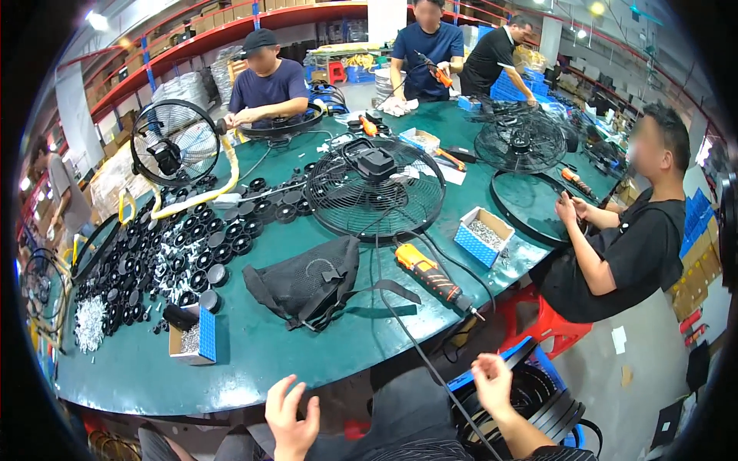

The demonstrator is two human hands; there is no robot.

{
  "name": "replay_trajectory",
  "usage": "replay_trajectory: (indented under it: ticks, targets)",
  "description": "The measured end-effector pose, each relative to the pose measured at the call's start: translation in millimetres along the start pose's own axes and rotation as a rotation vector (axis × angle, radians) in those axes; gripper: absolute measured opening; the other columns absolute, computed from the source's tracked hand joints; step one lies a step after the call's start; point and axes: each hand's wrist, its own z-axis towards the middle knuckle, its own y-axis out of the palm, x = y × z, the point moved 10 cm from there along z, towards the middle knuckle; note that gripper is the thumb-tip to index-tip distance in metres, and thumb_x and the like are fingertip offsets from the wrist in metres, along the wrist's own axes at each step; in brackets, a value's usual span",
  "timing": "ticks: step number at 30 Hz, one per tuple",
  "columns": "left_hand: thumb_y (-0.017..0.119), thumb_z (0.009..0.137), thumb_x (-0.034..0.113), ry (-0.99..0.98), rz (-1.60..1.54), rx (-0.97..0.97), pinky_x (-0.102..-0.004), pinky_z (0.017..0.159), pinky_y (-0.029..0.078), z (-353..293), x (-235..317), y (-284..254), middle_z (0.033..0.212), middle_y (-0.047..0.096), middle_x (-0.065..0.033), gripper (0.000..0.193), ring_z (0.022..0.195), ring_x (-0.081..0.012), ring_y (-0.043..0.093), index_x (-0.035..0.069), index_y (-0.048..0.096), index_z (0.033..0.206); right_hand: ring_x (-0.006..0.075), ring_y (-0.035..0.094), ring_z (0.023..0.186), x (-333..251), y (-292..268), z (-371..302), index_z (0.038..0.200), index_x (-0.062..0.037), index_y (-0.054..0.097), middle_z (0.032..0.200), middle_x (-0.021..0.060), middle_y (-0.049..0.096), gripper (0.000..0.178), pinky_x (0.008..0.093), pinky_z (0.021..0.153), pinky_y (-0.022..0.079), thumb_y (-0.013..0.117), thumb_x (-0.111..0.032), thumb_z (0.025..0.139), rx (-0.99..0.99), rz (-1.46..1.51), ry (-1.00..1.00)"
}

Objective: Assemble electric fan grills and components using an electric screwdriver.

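My left hand [292,419] is raised below the near table edge, fingers spread, holding nothing. To the right, my right hand [494,386] hangs in the air with loosely bent fingers and nothing visible in it. It is above a blue crate [547,365] of black rings on the floor. Nearest on the green table [269,373] are a black mesh bag [304,280] with a strap and an orange-and-black electric screwdriver [434,278], its bit pointing toward my right hand. Behind them a black fan with a round wire guard [377,188] lies flat.
A blue-and-white box of screws [483,237] and another small box [194,338] stand on the table. Black round knobs [223,253] and white small parts [91,326] are heaped at left. Several people work around the table; one sits at right on a red stool [538,319]. A cable crosses the near edge.
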Motion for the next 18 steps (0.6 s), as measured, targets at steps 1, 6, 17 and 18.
replay_trajectory:
  ticks: [1, 6, 17, 18]
  targets:
    - [0.075, 0.07, 0.002, 0.036, 0.019, -0.016, -0.0459, 0.089, 0.049, 0.0, 3.2, 9.4, 0.117, 0.061, -0.0203, 0.042, 0.106, -0.0393, 0.06, 0.003, 0.061, 0.11, 0.0144, 0.065, 0.083, -4.5, 13.5, -10.5, 0.115, 0.0, 0.061, 0.096, 0.0083, 0.069, 0.035, 0.0287, 0.076, 0.053, 0.075, -0.008, 0.084, -0.089, -0.081, -0.018]
    - [0.08, 0.068, 0.011, 0.103, 0.046, -0.142, -0.0473, 0.096, 0.047, 10.6, 22.7, 51.1, 0.119, 0.062, -0.0172, 0.044, 0.111, -0.038, 0.059, 0.005, 0.065, 0.109, 0.0147, 0.068, 0.091, -3.3, 97.0, -87.1, 0.129, -0.0002, 0.057, 0.108, 0.0113, 0.069, 0.061, 0.0279, 0.079, 0.054, 0.084, -0.022, 0.079, -0.887, 0.027, 0.205]
    - [0.079, 0.07, 0.012, 0.131, 0.15, -0.174, -0.0515, 0.102, 0.043, 38.2, 25.8, 63.5, 0.119, 0.062, -0.0167, 0.039, 0.113, -0.0364, 0.059, 0.004, 0.066, 0.106, 0.033, 0.066, 0.099, -118.8, 65.3, 54.0, 0.143, 0.004, 0.039, 0.12, 0.0278, 0.062, 0.086, 0.0398, 0.084, 0.051, 0.036, -0.067, 0.095, -0.421, 1.02, 0.034]
    - [0.079, 0.069, 0.012, 0.125, 0.191, -0.154, -0.051, 0.101, 0.044, 46.0, 19.4, 55.9, 0.119, 0.062, -0.0168, 0.04, 0.113, -0.0368, 0.058, 0.004, 0.066, 0.106, 0.0319, 0.066, 0.099, -113.2, 66.5, 58.6, 0.14, 0.0041, 0.042, 0.12, 0.0263, 0.063, 0.077, 0.0391, 0.084, 0.051, 0.039, -0.06, 0.097, -0.451, 0.879, -0.002]
